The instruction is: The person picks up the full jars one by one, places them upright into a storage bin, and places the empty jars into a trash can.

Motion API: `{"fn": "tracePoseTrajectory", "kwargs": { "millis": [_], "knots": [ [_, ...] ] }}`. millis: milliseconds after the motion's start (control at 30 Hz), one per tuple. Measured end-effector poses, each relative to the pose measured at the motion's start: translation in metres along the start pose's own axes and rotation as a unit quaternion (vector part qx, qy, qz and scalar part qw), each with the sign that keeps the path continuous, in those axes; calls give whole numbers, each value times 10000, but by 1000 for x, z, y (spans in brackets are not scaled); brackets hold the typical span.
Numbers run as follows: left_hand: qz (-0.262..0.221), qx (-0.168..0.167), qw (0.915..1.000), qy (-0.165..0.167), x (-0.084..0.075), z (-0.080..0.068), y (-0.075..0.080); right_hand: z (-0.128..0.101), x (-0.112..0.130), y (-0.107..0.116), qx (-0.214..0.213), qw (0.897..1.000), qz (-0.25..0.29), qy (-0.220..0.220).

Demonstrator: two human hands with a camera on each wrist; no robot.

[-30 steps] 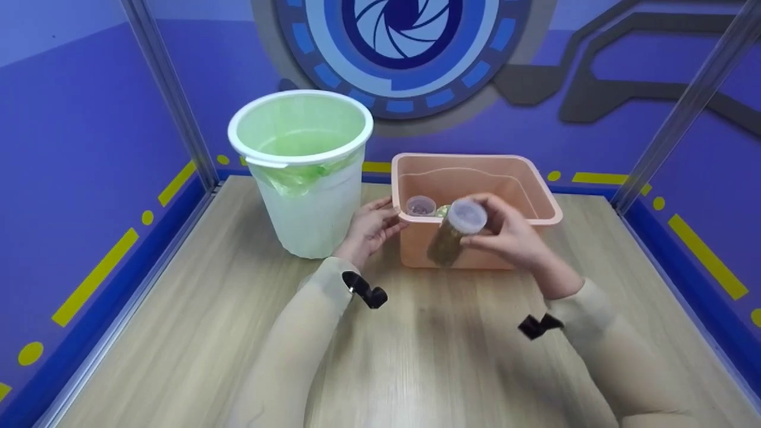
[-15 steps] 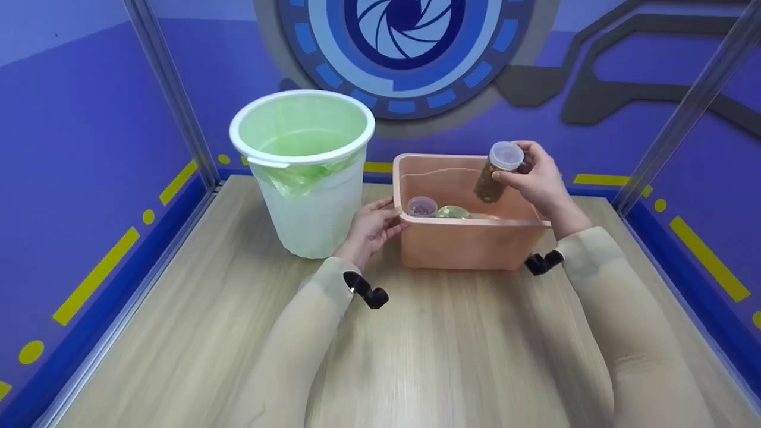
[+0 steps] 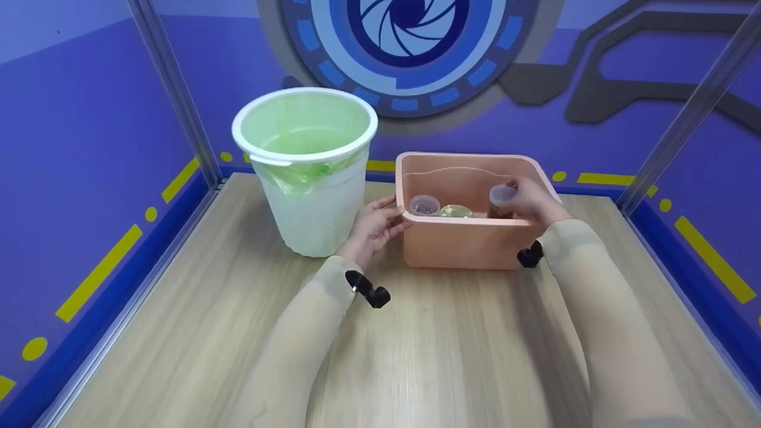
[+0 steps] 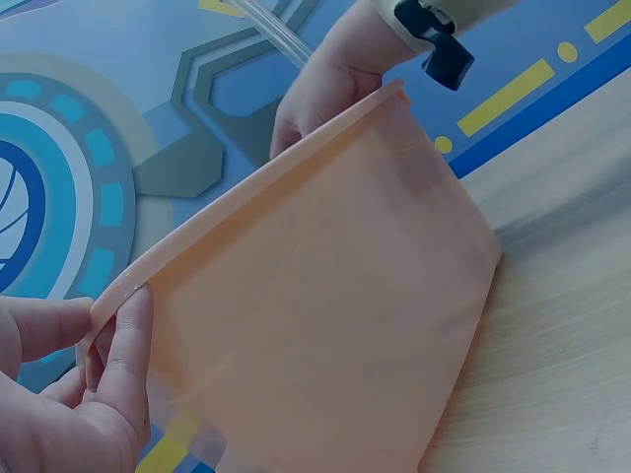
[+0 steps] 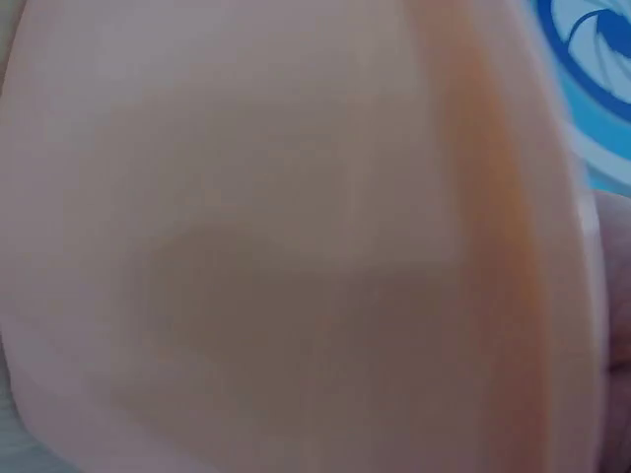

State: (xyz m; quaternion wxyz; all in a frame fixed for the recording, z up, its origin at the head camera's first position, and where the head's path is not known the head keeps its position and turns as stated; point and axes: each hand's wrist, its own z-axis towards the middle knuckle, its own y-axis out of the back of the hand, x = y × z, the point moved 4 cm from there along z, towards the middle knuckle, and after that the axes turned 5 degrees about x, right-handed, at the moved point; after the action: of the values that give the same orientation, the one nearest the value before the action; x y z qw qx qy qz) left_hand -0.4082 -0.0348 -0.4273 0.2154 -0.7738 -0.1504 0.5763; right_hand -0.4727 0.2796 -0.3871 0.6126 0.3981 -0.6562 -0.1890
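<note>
Right hand (image 3: 531,201) is gripping the clear lidded jar of brown contents (image 3: 500,201), holding it inside the peach plastic rectangular bin (image 3: 469,241) on the bench (image 3: 416,345). Left hand (image 3: 376,226) is pinching the bin's left rim.

Light wood-grain table (image 3: 452,356) is sitting inside a purple-walled booth. Back wall (image 3: 208,65) is showing a big blue-and-white round emblem (image 3: 404,35) and grey angular shapes (image 3: 624,89). Yellow dashes and dots (image 3: 101,273) are running along the blue base strip. Metal posts (image 3: 172,89) are standing at both far corners. Even, soft lighting.
</note>
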Motion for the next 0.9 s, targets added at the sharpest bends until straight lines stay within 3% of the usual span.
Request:
{"fn": "tracePoseTrajectory", "kwargs": {
  "millis": [233, 467, 900],
  "knots": [
    [-6, 3, 10000, 17, 1, 1, 0, 3, -4, -8, 470, 9971, -555, -209],
    [-60, 25, 9999, -108, -1, 1, 0, 5, -3, -8, 651, 9955, -668, 163],
    [-65, 30, 9999, -136, 0, 2, 2, 4, -2, -10, 740, 9966, -357, 75]
  ]
}}
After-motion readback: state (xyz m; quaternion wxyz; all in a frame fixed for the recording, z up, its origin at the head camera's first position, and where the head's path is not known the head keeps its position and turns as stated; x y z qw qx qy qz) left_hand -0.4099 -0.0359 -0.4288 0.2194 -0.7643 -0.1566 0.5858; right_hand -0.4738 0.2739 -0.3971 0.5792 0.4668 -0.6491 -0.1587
